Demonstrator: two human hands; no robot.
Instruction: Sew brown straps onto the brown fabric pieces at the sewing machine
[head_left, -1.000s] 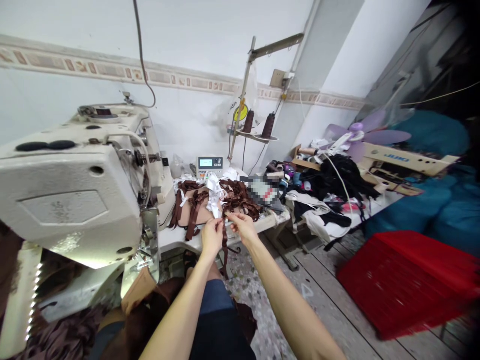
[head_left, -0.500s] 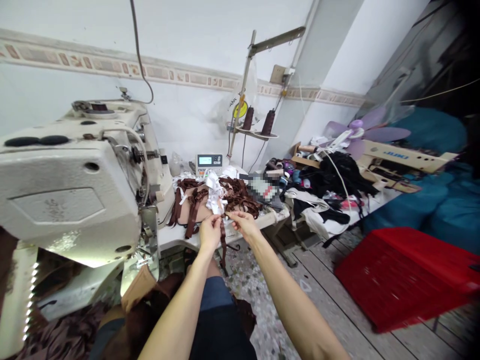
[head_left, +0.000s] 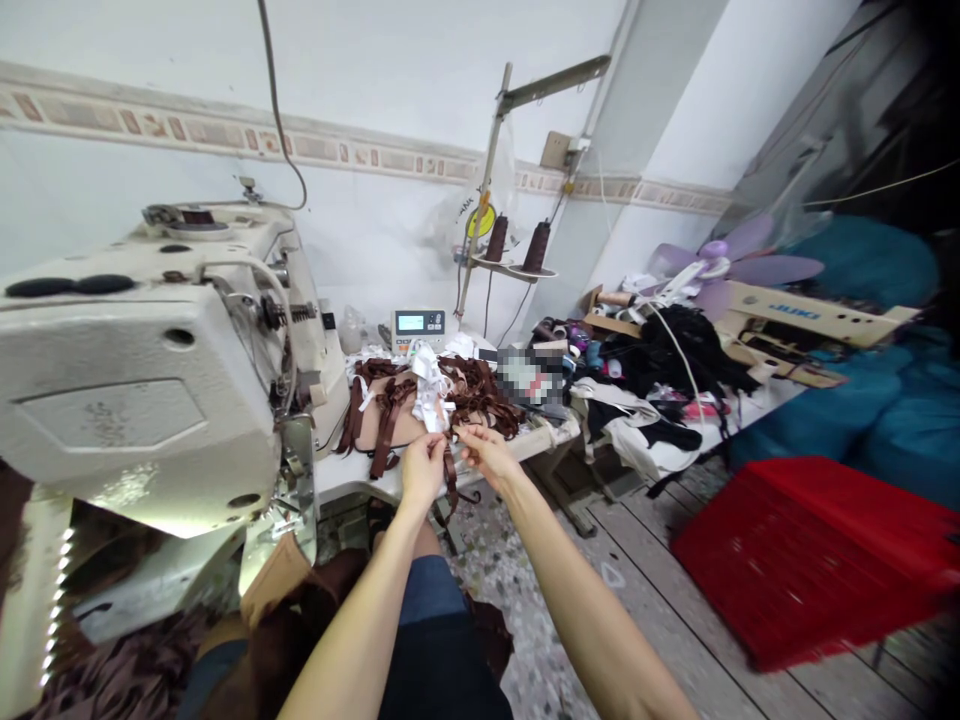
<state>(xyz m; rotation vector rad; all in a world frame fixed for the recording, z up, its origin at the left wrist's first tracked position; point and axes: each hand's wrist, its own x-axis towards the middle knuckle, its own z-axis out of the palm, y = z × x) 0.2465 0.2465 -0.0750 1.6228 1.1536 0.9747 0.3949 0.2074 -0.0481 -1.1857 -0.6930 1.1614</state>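
Both my hands are raised at the front edge of the sewing table, close together with fingertips facing. My left hand (head_left: 422, 470) is closed in a pinch, just below a bunch of white strips (head_left: 429, 395); what it pinches is too small to make out. My right hand (head_left: 486, 456) also has thumb and forefinger pressed together, and whatever lies in them is unclear. Between the two hands a narrow brown strap (head_left: 451, 475) hangs over the table edge. Behind them, brown straps (head_left: 480, 395) lie heaped on beige cup-shaped fabric pieces (head_left: 367, 428).
A large white sewing machine (head_left: 112, 400) stands at left, its control box (head_left: 418, 325) by the wall. Brown thread cones (head_left: 535, 247) sit on a stand. To the right are black cloth (head_left: 667, 345), a purple fan (head_left: 716, 262) and a red crate (head_left: 810, 560).
The lower end of the hanging brown strap has shifted and looks shorter. My hands have moved very slightly downward, still pinched. The heap on the table looks the same.
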